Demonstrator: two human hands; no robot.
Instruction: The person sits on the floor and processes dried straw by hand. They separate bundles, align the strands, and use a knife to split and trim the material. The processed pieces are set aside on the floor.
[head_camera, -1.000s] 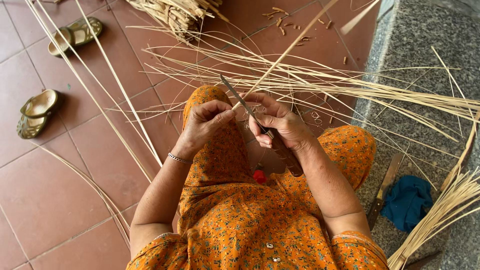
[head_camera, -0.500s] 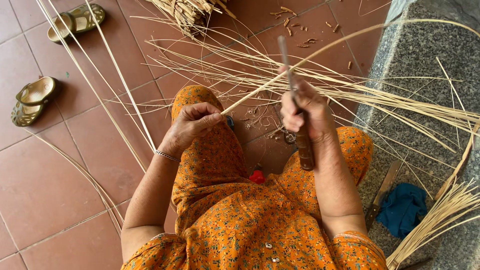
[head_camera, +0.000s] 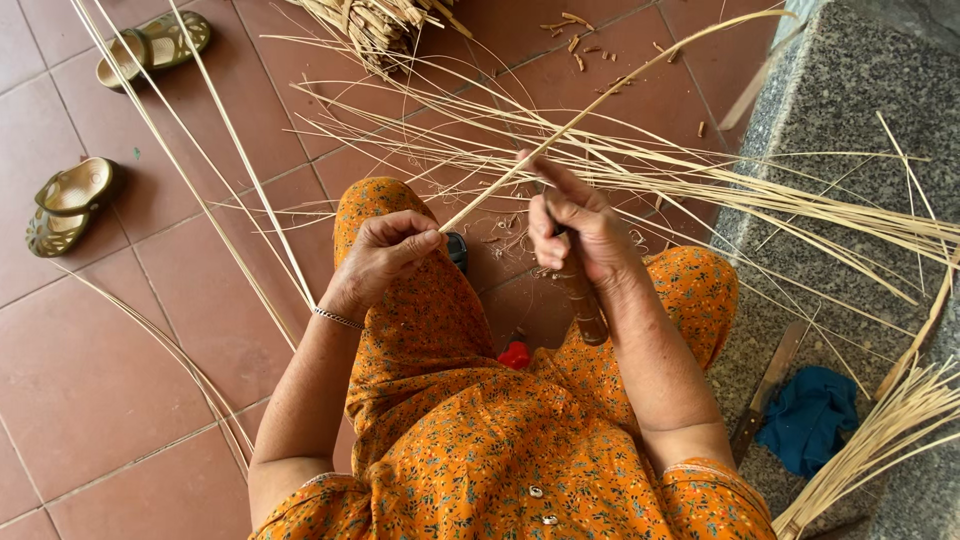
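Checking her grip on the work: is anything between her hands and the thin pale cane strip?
Nothing visible: the left hand pinches the thin pale cane strip directly; the right hand, gripping a brown-handled knife, meets it too.

Tiled home porch (head_camera: 120, 330), strewn cane strips (head_camera: 700, 180)

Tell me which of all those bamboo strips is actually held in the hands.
The long pale strip running up and right from the left hand, which pinches its lower end, past the right hand gripping the knife handle. The other strips lie loose on the floor.
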